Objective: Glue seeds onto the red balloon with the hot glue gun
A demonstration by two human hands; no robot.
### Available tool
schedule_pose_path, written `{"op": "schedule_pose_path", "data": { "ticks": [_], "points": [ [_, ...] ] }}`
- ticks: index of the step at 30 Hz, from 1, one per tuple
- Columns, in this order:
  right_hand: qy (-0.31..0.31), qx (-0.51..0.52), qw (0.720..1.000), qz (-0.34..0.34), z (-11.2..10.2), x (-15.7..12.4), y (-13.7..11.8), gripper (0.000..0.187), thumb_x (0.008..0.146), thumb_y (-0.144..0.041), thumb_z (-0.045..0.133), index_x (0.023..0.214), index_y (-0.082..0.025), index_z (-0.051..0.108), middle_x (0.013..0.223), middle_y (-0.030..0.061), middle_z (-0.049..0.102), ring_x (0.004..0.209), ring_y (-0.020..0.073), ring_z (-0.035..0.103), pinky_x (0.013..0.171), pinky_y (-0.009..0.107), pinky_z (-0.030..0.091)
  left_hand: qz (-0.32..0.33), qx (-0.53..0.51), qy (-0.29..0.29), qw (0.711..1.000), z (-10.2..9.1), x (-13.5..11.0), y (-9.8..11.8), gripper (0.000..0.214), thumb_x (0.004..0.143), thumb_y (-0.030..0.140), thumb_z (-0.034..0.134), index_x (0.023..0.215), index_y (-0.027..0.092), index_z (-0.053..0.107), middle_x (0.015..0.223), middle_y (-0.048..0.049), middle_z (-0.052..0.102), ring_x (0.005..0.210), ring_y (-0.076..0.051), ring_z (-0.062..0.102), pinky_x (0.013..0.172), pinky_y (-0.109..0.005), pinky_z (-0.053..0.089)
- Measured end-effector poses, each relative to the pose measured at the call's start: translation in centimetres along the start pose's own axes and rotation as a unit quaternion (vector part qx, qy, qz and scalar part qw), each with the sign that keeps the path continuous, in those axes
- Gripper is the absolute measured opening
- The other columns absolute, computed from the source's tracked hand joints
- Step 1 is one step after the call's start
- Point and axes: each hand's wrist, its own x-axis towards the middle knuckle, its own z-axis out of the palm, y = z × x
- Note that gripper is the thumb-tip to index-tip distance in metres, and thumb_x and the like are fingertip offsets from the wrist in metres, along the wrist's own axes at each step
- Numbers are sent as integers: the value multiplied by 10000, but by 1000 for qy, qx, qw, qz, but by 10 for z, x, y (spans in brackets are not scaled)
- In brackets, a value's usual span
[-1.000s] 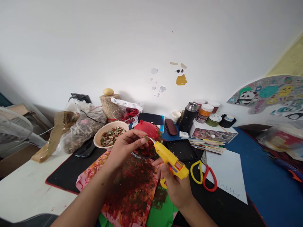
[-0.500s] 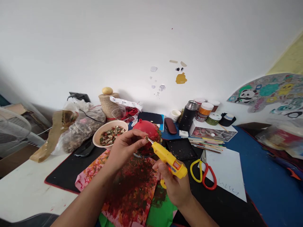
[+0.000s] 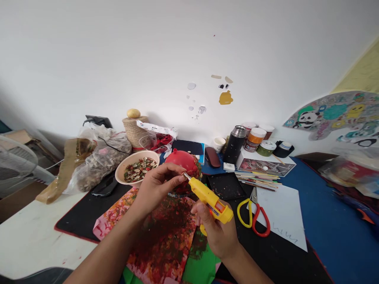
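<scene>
Hands meet over the worktop (image 3: 29,236): right hand (image 3: 219,236) grips a yellow glue gun (image 3: 208,196), left hand (image 3: 154,189) pinches shut at its nozzle, before a red balloon (image 3: 180,159).

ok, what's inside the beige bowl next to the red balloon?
The bowl holds a heap of small flat pieces, cream, green and red. They cover its bottom, and the left hand hides part of the near right rim.

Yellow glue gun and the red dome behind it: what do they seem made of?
The glue gun looks like hard, glossy yellow plastic with a metal-looking nozzle. The red dome looks like smooth rubber, probably a balloon, judging by its sheen and nub.
</scene>
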Motion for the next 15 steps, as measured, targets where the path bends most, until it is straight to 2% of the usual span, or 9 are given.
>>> {"op": "schedule_pose_path", "data": {
  "ticks": [6, 11, 15],
  "points": [
    [0, -1, 1000, 2, 0, 1, 0, 469, 1088, -570, 630, 834, -211, 793, 573, 0, 618, 492, 162, 576, 491, 268, 463, -4, 3, -6, 1000, 0, 0, 1, 334, 789, 447, 962, 933, 176, 831, 892, -77, 836, 785, -201, 762, 720, -283, 635],
    [-7, -16, 1000, -6, -1, 1, -2, 499, 1093, -563, 625, 753, -213, 726, 589, 4, 616, 506, 153, 569, 497, 262, 453, -9, -7, -6, 1000, 0, 1, 1, 332, 779, 433, 974, 932, 175, 832, 891, -71, 833, 779, -188, 753, 719, -270, 628],
    [-6, -28, 1000, -6, 0, -1, 2, 484, 1100, -557, 615, 773, -213, 713, 588, -2, 600, 502, 153, 555, 489, 264, 442, -11, -11, -6, 1000, 0, 0, 1, 316, 782, 416, 974, 932, 176, 834, 895, -70, 833, 778, -180, 750, 708, -255, 618]
  ]
}}
